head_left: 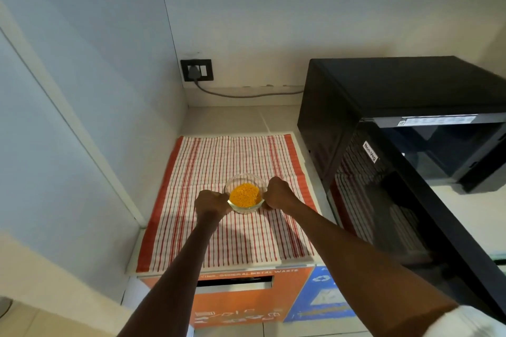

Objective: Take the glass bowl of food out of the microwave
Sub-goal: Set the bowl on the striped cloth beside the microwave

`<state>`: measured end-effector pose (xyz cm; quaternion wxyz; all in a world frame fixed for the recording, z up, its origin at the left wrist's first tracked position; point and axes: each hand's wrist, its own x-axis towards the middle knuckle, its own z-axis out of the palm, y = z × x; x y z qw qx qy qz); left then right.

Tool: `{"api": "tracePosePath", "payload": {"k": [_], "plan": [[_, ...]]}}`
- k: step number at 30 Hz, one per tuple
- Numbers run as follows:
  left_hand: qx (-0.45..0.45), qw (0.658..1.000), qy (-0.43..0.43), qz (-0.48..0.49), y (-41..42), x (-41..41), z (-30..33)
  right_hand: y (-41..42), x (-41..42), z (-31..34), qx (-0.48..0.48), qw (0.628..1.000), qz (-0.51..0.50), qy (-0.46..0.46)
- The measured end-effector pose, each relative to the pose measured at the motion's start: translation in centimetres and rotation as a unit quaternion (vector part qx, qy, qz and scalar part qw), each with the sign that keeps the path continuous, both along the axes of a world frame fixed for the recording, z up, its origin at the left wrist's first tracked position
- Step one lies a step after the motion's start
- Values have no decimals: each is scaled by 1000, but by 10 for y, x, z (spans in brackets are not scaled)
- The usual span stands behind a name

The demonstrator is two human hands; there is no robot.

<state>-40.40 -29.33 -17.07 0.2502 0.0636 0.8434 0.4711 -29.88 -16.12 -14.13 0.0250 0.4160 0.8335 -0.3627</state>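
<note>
With the glass bowl (245, 194) of orange food already out of the open microwave (405, 128) and over the striped cloth (219, 161), left hand (212, 201) and right hand (279, 194) gripped opposite rims, where uneven release could tip it.

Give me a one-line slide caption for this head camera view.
Both hands, left hand and right hand, hold a clear glass bowl of orange food over a red-striped cloth beside the open black microwave.
</note>
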Motion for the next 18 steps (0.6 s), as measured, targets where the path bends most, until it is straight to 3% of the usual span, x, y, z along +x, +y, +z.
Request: {"api": "tracePosePath", "payload": {"k": [3,6,18], "plan": [[-15,997,73,-7,-3,8,7,1,2,7,-12,1000,15,-3],[10,973,229,-11,-6,15,18,3,5,19,5,1000,28,-2],[162,947,271,52,-4,57,94,27,38,153,181,981,53,40]]}}
